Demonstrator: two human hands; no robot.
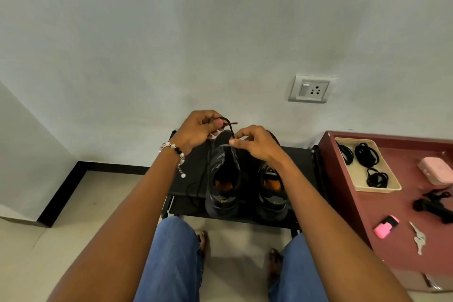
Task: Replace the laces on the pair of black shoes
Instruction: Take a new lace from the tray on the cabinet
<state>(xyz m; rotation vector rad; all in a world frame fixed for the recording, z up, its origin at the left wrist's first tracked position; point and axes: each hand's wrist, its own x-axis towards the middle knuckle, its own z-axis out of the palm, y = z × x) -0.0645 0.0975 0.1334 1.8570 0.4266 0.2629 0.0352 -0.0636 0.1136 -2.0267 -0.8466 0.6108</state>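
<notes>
Two black shoes stand side by side on a low black rack [296, 154], heels toward me: the left shoe [224, 179] and the right shoe [272, 191]. A black lace [229, 124] rises from the left shoe's toe end. My left hand [198, 130] pinches that lace near its tip, above the shoe. My right hand [255, 142] pinches the same lace lower down, close to the shoe's front eyelets. Another stretch of lace [196, 186] trails over the rack to the left of the shoe.
A maroon table [367, 216] on the right holds a beige tray [392, 187] with three coiled black laces, a pink box [434, 169], a pink highlighter [386, 225], keys [418, 238] and a black object [434, 206]. A wall socket [310, 89] is behind. My knees and bare feet are below the rack.
</notes>
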